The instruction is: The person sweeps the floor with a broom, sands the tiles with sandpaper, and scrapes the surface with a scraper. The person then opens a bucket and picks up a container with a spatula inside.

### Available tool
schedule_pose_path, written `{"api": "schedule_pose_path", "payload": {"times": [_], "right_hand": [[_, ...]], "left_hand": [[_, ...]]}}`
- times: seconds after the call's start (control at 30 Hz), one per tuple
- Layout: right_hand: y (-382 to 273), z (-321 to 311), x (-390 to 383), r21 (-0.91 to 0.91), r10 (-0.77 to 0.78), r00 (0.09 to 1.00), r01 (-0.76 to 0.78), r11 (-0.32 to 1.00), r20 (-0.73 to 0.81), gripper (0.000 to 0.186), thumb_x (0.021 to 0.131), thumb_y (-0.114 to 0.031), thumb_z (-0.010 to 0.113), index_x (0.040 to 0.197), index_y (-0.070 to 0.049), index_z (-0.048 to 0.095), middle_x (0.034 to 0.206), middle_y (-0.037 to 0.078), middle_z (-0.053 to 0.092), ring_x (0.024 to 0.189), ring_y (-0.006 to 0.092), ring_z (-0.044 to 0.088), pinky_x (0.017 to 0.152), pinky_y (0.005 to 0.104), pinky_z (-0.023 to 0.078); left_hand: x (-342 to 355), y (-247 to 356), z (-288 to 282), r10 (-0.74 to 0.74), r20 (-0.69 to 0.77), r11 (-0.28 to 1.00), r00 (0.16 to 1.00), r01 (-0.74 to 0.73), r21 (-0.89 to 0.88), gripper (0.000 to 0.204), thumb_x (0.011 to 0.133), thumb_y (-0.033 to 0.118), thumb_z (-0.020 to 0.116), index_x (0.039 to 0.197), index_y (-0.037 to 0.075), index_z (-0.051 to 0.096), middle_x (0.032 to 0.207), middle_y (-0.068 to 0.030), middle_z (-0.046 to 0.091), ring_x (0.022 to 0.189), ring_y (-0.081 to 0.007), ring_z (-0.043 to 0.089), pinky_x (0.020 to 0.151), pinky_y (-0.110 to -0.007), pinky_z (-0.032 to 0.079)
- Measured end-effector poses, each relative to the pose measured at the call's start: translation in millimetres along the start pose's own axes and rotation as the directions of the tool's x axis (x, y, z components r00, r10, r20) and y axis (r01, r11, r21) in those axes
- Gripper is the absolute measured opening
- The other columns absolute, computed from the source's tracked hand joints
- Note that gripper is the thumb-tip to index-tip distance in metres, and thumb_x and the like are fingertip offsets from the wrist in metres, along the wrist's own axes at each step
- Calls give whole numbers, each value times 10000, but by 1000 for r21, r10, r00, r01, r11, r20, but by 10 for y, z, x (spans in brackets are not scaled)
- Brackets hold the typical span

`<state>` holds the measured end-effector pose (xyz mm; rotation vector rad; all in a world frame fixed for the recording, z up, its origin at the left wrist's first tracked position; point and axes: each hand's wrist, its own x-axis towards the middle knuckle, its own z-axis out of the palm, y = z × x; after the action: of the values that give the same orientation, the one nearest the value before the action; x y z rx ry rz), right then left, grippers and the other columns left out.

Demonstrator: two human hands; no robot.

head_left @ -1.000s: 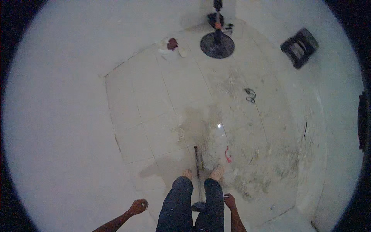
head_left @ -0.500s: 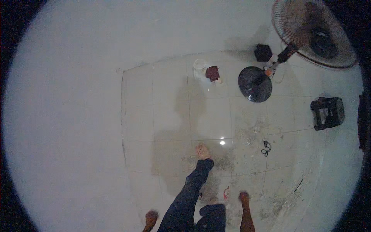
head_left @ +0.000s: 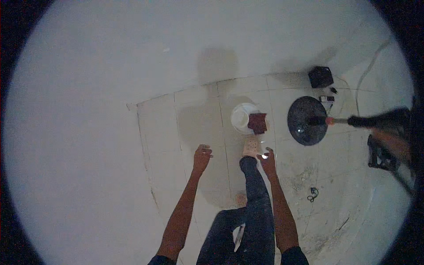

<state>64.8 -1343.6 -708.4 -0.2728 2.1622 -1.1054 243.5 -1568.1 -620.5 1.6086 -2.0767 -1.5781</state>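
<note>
My left hand is held out over the tiled floor, empty, its fingers loosely bent and apart. Beside my forward foot is my right hand, also empty, with thumb and fingers spread. Just beyond the hands stands a round white tub. A dark red cloth lies over the right side of the tub; what is under it is hidden. My beige clog with holes is on the floor close to the tub. Neither hand touches the tub or the cloth.
To the right is a fan's round black base, its pole leaning toward the right edge. A black box stands near the far wall. A coiled black cord lies on the stained tiles. Walls rise at left and far side.
I have stepped forward, so the tub and cloth are closer. Both hands have moved up and forward from beside my legs. The fan's head has left the view.
</note>
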Motion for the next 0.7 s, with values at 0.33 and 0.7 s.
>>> {"api": "schedule_pose_path", "payload": {"times": [0.33,0.7], "right_hand": [[331,499,1864,202,178,972,-207,957,153,647,659,-236,752,1173,-20,422,1073,122,543,977,208,519,830,351,429],[281,315,2247,385,307,826,-507,771,472,570,689,-227,711,1158,-33,454,1037,50,562,877,138,553,780,292,462]], "left_hand": [[2424,-1193,803,89,282,953,955,-164,256,263,829,212,528,1051,70,514,963,-93,585,857,-241,574,751,-360,454],[2904,-811,1712,-146,229,971,962,95,219,382,796,255,570,1124,65,523,1072,-185,561,1007,-305,538,860,-400,419]]}}
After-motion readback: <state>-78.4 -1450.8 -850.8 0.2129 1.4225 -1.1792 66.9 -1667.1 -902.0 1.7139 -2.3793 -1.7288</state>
